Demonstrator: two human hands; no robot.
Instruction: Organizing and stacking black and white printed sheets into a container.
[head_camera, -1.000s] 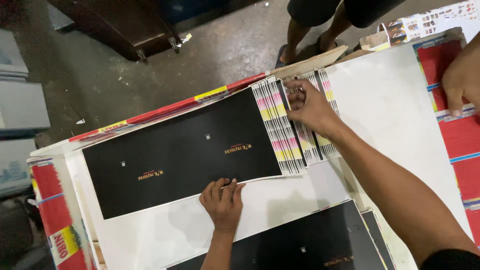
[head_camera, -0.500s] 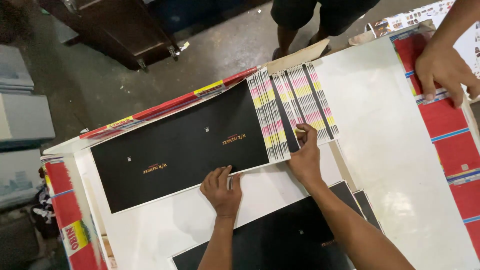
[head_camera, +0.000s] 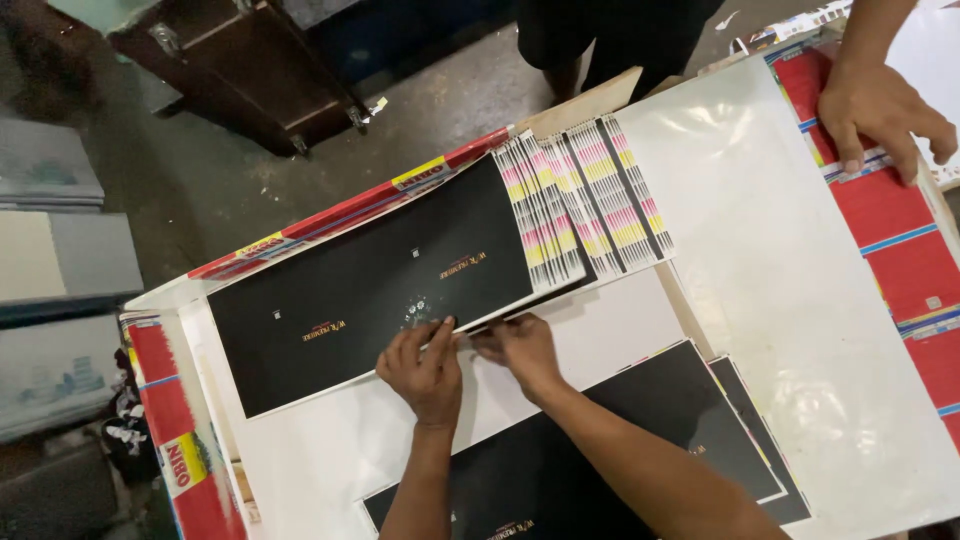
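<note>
— Black printed card is what is being handled: a stack of black sheets (head_camera: 380, 290) with colour-bar strips at its right end is laid across the middle of the desk (head_camera: 780, 300).

— How is it gripped?

— The near edge of the stack is touched by both hands. The left hand (head_camera: 425, 365) is spread flat, fingers extended onto the black surface; nothing is enclosed by that grip. The right hand (head_camera: 522, 350) is set just beside it at the same edge, fingers curled; whether a sheet is pinched by that grip cannot be told.

— What else is seen?

— More black sheets (head_camera: 590, 450) are laid nearer, partly covered by the right forearm. White sheets (head_camera: 760, 200) are spread to the right, and red printed sheets (head_camera: 900, 250) at the far right are pressed by another person's hand (head_camera: 880, 110). A dark wooden cabinet (head_camera: 250, 70) stands on the floor at the far left.
</note>
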